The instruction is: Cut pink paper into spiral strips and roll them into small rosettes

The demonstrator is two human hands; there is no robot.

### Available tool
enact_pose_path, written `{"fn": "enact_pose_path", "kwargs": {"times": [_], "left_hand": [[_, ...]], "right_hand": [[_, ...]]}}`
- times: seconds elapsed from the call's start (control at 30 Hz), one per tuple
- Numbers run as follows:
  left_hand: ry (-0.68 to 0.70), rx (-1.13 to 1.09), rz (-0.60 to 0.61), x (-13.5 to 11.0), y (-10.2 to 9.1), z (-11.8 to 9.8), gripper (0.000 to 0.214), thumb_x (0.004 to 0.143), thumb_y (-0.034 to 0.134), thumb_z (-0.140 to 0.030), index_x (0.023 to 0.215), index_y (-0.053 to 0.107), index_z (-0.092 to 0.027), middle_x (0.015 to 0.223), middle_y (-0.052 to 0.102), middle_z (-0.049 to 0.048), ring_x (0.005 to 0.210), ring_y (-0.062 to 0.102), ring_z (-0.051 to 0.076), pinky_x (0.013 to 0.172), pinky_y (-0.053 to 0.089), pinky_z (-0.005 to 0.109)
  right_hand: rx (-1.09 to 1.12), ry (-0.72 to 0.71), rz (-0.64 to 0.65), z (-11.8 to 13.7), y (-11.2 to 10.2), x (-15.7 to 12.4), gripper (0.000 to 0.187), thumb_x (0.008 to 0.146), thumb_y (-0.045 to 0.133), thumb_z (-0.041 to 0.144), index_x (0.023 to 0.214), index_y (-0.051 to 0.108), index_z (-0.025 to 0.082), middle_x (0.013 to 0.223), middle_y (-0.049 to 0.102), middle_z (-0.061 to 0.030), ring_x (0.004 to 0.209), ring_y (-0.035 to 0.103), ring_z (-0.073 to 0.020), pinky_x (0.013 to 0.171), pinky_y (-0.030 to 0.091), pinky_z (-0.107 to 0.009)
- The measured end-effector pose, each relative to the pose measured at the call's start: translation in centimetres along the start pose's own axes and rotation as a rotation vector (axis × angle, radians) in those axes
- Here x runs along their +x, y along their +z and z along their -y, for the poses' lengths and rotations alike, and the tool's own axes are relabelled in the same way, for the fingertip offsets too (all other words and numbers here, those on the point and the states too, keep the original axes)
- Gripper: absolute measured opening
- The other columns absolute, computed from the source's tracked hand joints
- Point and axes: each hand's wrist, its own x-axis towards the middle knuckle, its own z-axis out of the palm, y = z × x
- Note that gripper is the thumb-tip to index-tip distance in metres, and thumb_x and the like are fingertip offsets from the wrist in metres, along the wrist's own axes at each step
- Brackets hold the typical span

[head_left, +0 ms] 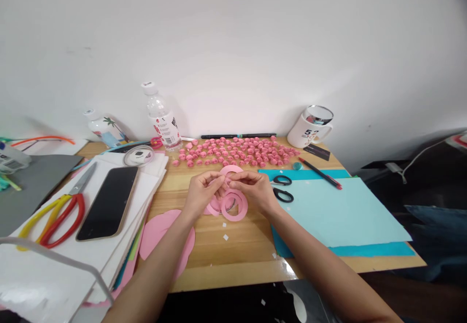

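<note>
My left hand [203,191] and my right hand [255,189] meet over the middle of the table, fingertips pinched together. Between them is a small piece of pink paper [227,182]; its exact shape is mostly hidden by the fingers. Beneath and around the hands lie pink paper rings [241,212], partly overlapping. Just beyond them spread many small rolled pink paper pieces [233,152]. Under my left forearm is a stack of pink scalloped paper shapes [160,230]. Black-handled scissors [283,195] lie right of my right hand, blades partly covered.
At left, a phone [108,204] and red-and-yellow scissors [60,218] rest on white paper sheets, with a tape roll [139,155] behind. A bottle [164,123] and a mug [308,131] stand near the wall. Light blue paper [343,211] and a pen [321,173] lie right.
</note>
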Motion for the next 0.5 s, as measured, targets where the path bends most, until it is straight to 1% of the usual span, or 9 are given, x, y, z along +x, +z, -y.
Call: {"fn": "enact_pose_path", "kwargs": {"times": [0.17, 0.3, 0.5], "left_hand": [[0.004, 0.004, -0.002, 0.08, -0.21, 0.27, 0.021, 0.071, 0.067, -0.032, 0.078, 0.066, -0.012, 0.055, 0.063, -0.0002, 0.046, 0.055, 0.010, 0.046, 0.045, 0.020], [0.005, -0.004, 0.006, 0.13, -0.25, 0.39, 0.021, 0.071, 0.067, -0.032, 0.080, 0.066, -0.012, 0.057, 0.064, 0.0003, 0.047, 0.055, 0.010, 0.047, 0.045, 0.021], [-0.011, 0.007, 0.002, 0.07, -0.13, 0.24, 0.023, 0.069, 0.068, -0.033, 0.079, 0.066, -0.011, 0.057, 0.063, 0.0013, 0.047, 0.055, 0.010, 0.046, 0.045, 0.021]], "right_hand": [[-0.009, -0.003, 0.028, -0.02, -0.06, -0.01, 0.024, 0.057, 0.079, 0.024, 0.079, 0.070, 0.021, 0.082, 0.072, -0.0019, 0.077, 0.067, -0.0185, 0.077, 0.054, -0.035], [0.008, 0.016, 0.032, 0.15, -0.04, -0.08, 0.028, 0.056, 0.079, 0.022, 0.082, 0.069, 0.020, 0.082, 0.072, -0.0020, 0.079, 0.068, -0.0175, 0.078, 0.054, -0.032], [0.045, 0.048, 0.038, 0.29, 0.02, -0.09, 0.031, 0.055, 0.080, 0.023, 0.083, 0.068, 0.019, 0.082, 0.073, -0.0035, 0.078, 0.069, -0.0187, 0.077, 0.055, -0.033]]}}
